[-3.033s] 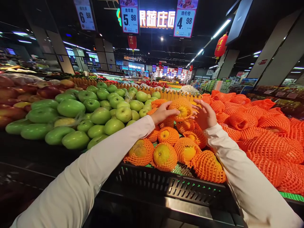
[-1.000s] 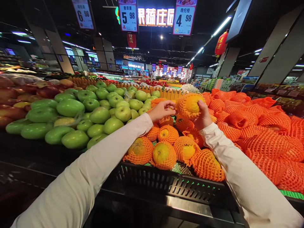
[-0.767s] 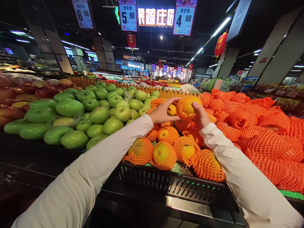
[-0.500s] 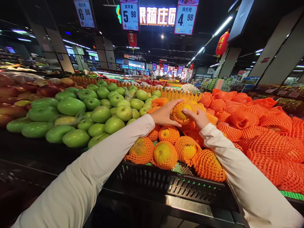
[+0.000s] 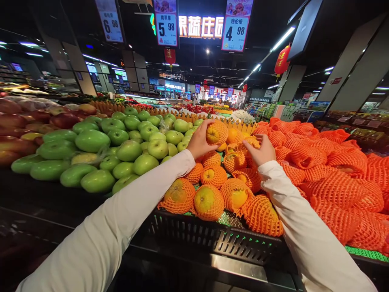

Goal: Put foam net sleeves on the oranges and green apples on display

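Note:
My left hand (image 5: 198,142) is closed around an orange in an orange foam net (image 5: 216,132), lifted at the left side of the orange pile. My right hand (image 5: 263,151) is bent round another netted orange (image 5: 251,143) farther right, its thumb in front and its fingers at the far side. Below both hands, several netted oranges, among them a greenish-yellow one (image 5: 204,199), lie in a black slotted crate (image 5: 243,241). Some nets are torn, leaving peel bare.
Green apples (image 5: 146,163) are heaped at left, with red apples (image 5: 12,121) beyond them. Fruit in red-orange foam nets (image 5: 337,182) is piled at right. A low wooden picket fence (image 5: 243,127) runs behind the oranges. Price signs (image 5: 237,26) hang overhead.
Both hands were at one orange. My left hand has carried it slightly left and up, while my right hand has left it and moved right to another orange.

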A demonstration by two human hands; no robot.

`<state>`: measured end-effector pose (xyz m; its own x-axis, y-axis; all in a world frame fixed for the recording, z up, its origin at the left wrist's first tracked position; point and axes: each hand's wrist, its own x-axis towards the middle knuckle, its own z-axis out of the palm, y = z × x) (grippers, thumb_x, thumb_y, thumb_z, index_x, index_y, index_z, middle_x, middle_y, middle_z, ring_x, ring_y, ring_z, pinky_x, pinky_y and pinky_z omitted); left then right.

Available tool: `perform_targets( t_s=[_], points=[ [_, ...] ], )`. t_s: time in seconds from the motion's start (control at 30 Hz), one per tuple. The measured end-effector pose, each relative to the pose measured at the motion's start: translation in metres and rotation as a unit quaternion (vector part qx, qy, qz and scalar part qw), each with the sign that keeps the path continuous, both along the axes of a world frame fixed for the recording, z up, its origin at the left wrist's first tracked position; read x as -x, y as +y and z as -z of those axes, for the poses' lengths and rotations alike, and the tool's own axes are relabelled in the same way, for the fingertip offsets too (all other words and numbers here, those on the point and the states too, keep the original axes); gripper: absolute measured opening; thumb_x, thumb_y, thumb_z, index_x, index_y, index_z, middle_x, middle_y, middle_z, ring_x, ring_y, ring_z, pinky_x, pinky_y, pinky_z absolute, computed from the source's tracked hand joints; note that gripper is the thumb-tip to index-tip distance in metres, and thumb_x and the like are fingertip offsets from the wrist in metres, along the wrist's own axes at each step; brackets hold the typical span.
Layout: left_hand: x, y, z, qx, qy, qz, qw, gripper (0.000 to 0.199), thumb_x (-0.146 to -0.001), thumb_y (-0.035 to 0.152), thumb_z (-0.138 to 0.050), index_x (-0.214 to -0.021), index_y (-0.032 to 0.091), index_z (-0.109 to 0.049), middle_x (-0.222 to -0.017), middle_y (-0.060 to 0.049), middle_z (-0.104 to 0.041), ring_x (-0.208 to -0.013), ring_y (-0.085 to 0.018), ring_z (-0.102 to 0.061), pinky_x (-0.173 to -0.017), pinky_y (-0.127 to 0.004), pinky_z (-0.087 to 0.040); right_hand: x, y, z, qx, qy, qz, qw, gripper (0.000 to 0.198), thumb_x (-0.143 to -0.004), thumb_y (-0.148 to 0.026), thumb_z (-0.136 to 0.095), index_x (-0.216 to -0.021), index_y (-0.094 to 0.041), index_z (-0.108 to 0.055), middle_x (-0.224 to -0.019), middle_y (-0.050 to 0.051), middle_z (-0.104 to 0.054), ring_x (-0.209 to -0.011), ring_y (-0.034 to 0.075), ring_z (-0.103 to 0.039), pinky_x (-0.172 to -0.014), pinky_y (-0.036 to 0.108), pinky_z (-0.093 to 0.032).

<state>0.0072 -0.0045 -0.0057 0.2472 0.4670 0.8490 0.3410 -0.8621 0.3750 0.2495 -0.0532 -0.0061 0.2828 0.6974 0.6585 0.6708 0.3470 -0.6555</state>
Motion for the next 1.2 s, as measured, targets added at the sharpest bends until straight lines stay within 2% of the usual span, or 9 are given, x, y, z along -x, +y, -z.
perform_targets(
  t_s=[0.1, 0.2, 0.37, 0.5, 0.63, 0.8, 0.97, 1.07, 1.2],
  points=[
    [-0.002, 0.009, 0.004, 0.004, 0.001, 0.011, 1.000, 0.075, -0.066, 0.020, -0.084, -0.130, 0.024, -0.044, -0.144, -0.014, -0.054, -0.138, -0.030, -0.050, -0.119, -0.049, -0.036, -0.003, 0.000, 0.005, 0.066, -0.097, 0.086, 0.989, 0.064, -0.074, -0.058, -0.072, -0.121, -0.016, -0.060, -0.130, 0.021, -0.064, -0.121, 0.040, -0.058, -0.104, 0.056, -0.043],
    [-0.004, 0.016, 0.008, 0.017, 0.013, 0.013, 1.000, 0.074, -0.069, 0.019, -0.081, -0.132, 0.025, -0.044, -0.150, -0.014, -0.050, -0.144, -0.029, -0.045, -0.122, -0.048, -0.033, 0.000, 0.002, 0.011, 0.101, -0.149, 0.105, 0.978, 0.064, -0.076, -0.059, -0.069, -0.123, -0.016, -0.060, -0.127, 0.021, -0.064, -0.118, 0.039, -0.057, -0.102, 0.053, -0.043],
    [-0.002, 0.025, 0.021, 0.061, 0.070, 0.000, 0.996, 0.075, -0.068, 0.026, -0.082, -0.133, 0.020, -0.045, -0.143, -0.016, -0.055, -0.136, -0.032, -0.052, -0.117, -0.046, -0.038, -0.002, 0.002, 0.012, 0.110, -0.173, 0.129, 0.970, 0.062, -0.079, -0.059, -0.066, -0.123, -0.016, -0.061, -0.128, 0.021, -0.065, -0.117, 0.039, -0.056, -0.100, 0.052, -0.043],
    [-0.004, 0.029, 0.023, 0.093, 0.149, -0.009, 0.984, 0.075, -0.068, 0.033, -0.080, -0.134, 0.018, -0.046, -0.144, -0.019, -0.053, -0.134, -0.036, -0.053, -0.113, -0.048, -0.041, -0.003, 0.001, 0.009, 0.122, -0.179, 0.131, 0.968, 0.060, -0.080, -0.058, -0.065, -0.124, -0.016, -0.062, -0.127, 0.021, -0.065, -0.118, 0.041, -0.056, -0.099, 0.052, -0.043],
    [-0.010, 0.038, 0.017, 0.147, 0.194, -0.050, 0.969, 0.076, -0.063, 0.037, -0.081, -0.129, 0.016, -0.049, -0.137, -0.021, -0.057, -0.123, -0.041, -0.060, -0.105, -0.051, -0.045, -0.006, 0.004, 0.008, 0.156, -0.192, 0.112, 0.962, 0.065, -0.081, -0.060, -0.064, -0.129, -0.016, -0.061, -0.132, 0.021, -0.063, -0.124, 0.042, -0.054, -0.099, 0.051, -0.043],
    [-0.021, 0.059, 0.009, 0.196, 0.264, -0.055, 0.943, 0.074, -0.059, 0.047, -0.083, -0.119, 0.019, -0.052, -0.132, -0.022, -0.062, -0.119, -0.042, -0.062, -0.102, -0.051, -0.046, -0.004, 0.002, 0.008, 0.156, -0.191, 0.103, 0.964, 0.060, -0.084, -0.056, -0.063, -0.128, -0.015, -0.061, -0.133, 0.020, -0.064, -0.125, 0.041, -0.054, -0.101, 0.051, -0.042],
    [-0.035, 0.070, 0.005, 0.238, 0.272, -0.053, 0.931, 0.075, -0.049, 0.052, -0.087, -0.109, 0.019, -0.055, -0.122, -0.023, -0.068, -0.110, -0.041, -0.067, -0.097, -0.051, -0.049, 0.005, -0.009, 0.002, 0.161, -0.194, 0.118, 0.961, 0.058, -0.086, -0.051, -0.065, -0.129, -0.013, -0.062, -0.132, 0.020, -0.066, -0.126, 0.041, -0.055, -0.102, 0.049, -0.042],
    [-0.038, 0.068, 0.005, 0.239, 0.290, -0.066, 0.924, 0.082, -0.057, 0.055, -0.082, -0.123, 0.015, -0.052, -0.129, -0.024, -0.065, -0.115, -0.041, -0.065, -0.101, -0.052, -0.048, 0.007, -0.012, -0.001, 0.168, -0.197, 0.124, 0.958, 0.058, -0.088, -0.051, -0.063, -0.131, -0.012, -0.061, -0.134, 0.019, -0.065, -0.126, 0.041, -0.055, -0.101, 0.048, -0.042],
    [-0.036, 0.068, 0.004, 0.273, 0.395, -0.096, 0.872, 0.093, -0.078, 0.063, -0.065, -0.151, 0.014, -0.032, -0.151, -0.023, -0.053, -0.134, -0.036, -0.058, -0.111, -0.044, -0.044, 0.009, -0.014, -0.005, 0.187, -0.204, 0.119, 0.954, 0.057, -0.089, -0.050, -0.063, -0.133, -0.013, -0.060, -0.136, 0.017, -0.064, -0.127, 0.040, -0.053, -0.100, 0.045, -0.041]
  ],
)
